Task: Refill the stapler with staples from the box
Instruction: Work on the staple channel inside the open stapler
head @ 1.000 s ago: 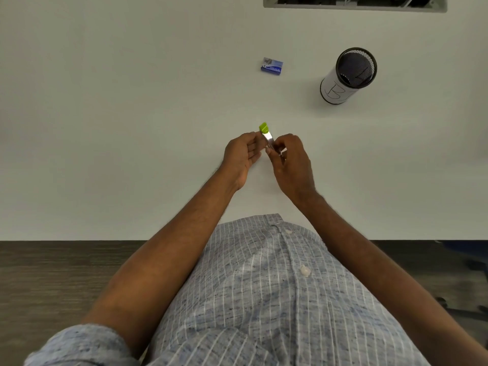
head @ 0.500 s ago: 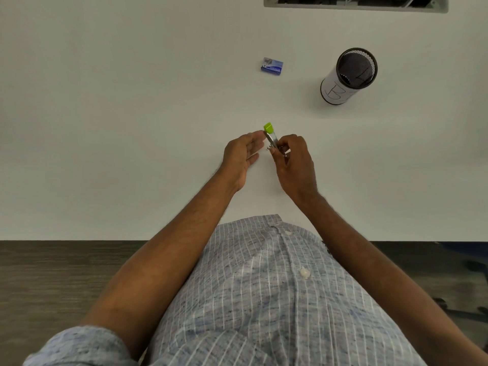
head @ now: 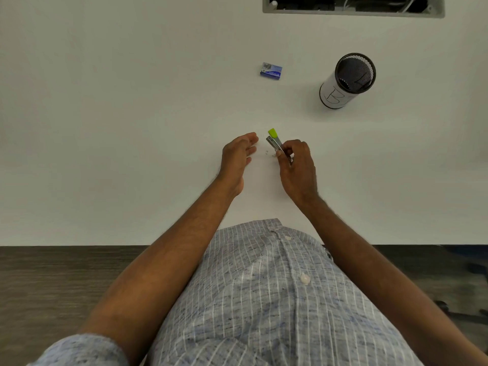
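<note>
Right hand (head: 297, 165) pinches the stapler (head: 275, 143) (green tip toward 11 o'clock) above the white tabletop (head: 105, 128); left hand (head: 237, 157) hovers beside it, fingers relaxed, holding nothing; staple box (head: 271, 71) lies at 12 o'clock

A broad white table (head: 105, 128) fills most of the view under soft, even light. At its far edge sits a grey-framed cable recess (head: 353, 5) (white cords show inside). Dark wood-grain flooring (head: 52, 286) lies below.

Soft even light, wide-angle edge distortion
</note>
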A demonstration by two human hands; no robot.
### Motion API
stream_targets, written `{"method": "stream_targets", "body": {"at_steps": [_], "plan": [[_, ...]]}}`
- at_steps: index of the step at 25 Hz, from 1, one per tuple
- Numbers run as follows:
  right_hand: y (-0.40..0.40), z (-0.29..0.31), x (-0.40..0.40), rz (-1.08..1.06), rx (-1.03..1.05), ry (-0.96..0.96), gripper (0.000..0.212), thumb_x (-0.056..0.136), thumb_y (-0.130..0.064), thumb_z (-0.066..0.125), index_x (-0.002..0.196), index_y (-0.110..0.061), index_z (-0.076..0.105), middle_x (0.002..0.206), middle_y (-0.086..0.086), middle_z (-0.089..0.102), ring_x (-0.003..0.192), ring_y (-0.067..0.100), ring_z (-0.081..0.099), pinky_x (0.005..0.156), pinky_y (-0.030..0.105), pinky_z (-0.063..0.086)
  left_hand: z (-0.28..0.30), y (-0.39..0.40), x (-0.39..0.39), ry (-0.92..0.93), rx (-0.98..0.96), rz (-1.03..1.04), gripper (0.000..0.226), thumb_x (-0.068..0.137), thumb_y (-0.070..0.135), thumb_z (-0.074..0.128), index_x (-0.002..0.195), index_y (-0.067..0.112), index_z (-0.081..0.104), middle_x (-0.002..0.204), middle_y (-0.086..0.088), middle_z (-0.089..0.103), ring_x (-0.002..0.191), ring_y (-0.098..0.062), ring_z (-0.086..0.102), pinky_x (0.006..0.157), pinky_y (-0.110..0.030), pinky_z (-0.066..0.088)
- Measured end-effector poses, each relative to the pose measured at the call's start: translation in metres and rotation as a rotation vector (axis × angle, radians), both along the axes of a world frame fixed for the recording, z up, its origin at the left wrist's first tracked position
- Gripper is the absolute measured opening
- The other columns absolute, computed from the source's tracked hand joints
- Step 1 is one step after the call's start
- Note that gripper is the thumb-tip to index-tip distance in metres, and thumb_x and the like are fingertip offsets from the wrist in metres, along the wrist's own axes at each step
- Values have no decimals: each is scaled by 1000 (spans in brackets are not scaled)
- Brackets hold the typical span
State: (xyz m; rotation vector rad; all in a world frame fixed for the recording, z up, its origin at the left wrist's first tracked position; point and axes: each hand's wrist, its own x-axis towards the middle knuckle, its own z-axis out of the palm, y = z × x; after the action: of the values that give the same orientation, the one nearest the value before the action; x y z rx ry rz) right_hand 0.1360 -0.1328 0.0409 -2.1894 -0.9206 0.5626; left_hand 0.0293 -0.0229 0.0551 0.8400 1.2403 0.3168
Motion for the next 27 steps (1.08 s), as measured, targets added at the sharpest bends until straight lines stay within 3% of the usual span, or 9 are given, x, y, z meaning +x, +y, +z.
{"method": "stream_targets", "body": {"at_steps": [6, 11, 19, 23, 27], "plan": [[5, 12, 1, -320, 109, 1003, 23, 107, -25, 51, 114, -12, 69, 92, -2, 68, 72, 12, 64, 59, 28, 50, 5, -1, 2, -24, 59, -86, 28, 104, 25, 49, 127, 22, 66, 115, 9, 73, 107, -12, 67, 82, -26, 49], [6, 17, -1, -358, 187, 1289, 30, 109, -28, 45, 121, -11, 67, 91, -1, 66, 70, 13, 60, 56, 25, 48, 12, -2, 7, -64, 133, -137, 21, 100, 23, 57, 116, 25, 72, 102, 12, 77, 95, -7, 72, 78, -23, 49], [8, 18, -3, -309, 181, 1255, 32, 109, -30, 46, 119, -7, 66, 90, 0, 69, 67, 13, 62, 54, 25, 49, 19, -3, 11, -59, 175, -120, 15, 96, 22, 65, 107, 16, 74, 91, 1, 78, 82, -6, 72, 69, -17, 51], [7, 17, -5, -217, 156, 1122, 31, 109, -29, 46, 120, -8, 66, 95, 2, 69, 74, 15, 61, 60, 26, 52, 20, 0, 14, -7, 182, -91, 11, 97, 26, 65, 90, 22, 73, 78, 10, 74, 70, 1, 68, 70, -22, 52], [6, 16, -4, -147, 139, 1012, 34, 109, -30, 47, 130, -9, 65, 102, 2, 69, 80, 15, 62, 67, 28, 53, 19, -2, 14, 6, 171, -105, 15, 98, 32, 62, 90, 28, 74, 85, 8, 75, 79, -5, 68, 76, -26, 55]]}}
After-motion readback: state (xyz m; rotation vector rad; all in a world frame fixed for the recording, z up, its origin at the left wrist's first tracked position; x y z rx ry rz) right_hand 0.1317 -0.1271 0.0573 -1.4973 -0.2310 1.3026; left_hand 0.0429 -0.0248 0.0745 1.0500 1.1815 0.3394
